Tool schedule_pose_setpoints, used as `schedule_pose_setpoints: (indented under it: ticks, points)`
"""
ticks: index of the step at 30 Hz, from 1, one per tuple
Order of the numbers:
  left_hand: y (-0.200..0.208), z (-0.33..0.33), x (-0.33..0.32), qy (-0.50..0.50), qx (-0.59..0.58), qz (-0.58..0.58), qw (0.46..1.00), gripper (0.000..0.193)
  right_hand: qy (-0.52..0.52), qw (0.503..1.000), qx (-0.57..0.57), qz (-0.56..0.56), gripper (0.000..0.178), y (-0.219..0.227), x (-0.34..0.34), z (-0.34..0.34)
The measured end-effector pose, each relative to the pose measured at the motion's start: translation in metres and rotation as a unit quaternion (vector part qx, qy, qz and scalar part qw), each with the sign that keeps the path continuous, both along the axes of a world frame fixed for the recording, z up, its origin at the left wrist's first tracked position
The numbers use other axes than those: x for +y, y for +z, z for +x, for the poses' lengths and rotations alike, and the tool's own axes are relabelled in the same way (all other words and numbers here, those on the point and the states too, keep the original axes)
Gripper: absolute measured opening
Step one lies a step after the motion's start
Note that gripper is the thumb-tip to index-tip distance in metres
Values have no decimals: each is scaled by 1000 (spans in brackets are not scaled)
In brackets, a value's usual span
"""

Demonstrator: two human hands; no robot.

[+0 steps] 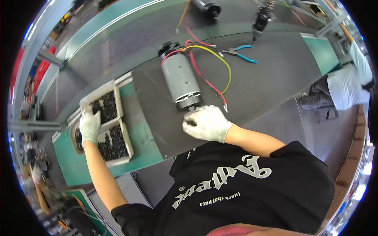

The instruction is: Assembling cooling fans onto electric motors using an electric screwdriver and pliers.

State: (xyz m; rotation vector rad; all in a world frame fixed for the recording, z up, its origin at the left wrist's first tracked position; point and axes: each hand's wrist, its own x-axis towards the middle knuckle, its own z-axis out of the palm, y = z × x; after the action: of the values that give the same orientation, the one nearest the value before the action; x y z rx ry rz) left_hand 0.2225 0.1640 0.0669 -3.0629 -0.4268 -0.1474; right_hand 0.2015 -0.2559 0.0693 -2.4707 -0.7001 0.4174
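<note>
A grey cylindrical electric motor (181,78) with black ends lies on the dark mat, red and yellow wires (220,59) coming from its far end. My right hand (208,124), in a white glove, is beside the shaft at the motor's near end. Its fingers are curled together; a dark spot shows between them, too small to name. At the left, my gloved left hand (90,125) reaches over two pale bins, its fingers extended at the far bin (118,104) and thumb apart. Small black parts, perhaps screws, fill that bin and the near bin (130,147).
Blue-handled pliers (246,54) lie right of the motor. A dark power screwdriver (260,23) hangs from a coiled cord beyond them. Another motor (206,7) is at the far edge. A person (346,86) is at the right; another person's gloved hand (36,174) shows far left.
</note>
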Motion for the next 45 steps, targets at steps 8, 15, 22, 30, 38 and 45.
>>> schedule_pose_setpoints:
  ticks: [8,15,22,30,38,45]
  points:
    - [10,14,-4,-3,74,-21,997,38,-131,883,69,445,47,65,-154,61]
    - [10,14,-6,-9,46,-39,998,37,-336,753,-484,293,28,55,-211,159]
    - [15,9,-20,12,18,-65,998,39,-298,742,-319,509,42,83,-289,320]
    - [-10,-11,-1,23,-22,-23,999,42,-219,952,143,158,59,73,-178,448]
    - [5,2,-33,107,-47,-130,985,43,-219,967,123,37,57,17,-135,525]
    - [-5,-6,-30,79,-107,-79,988,43,-240,934,87,250,58,16,-156,469]
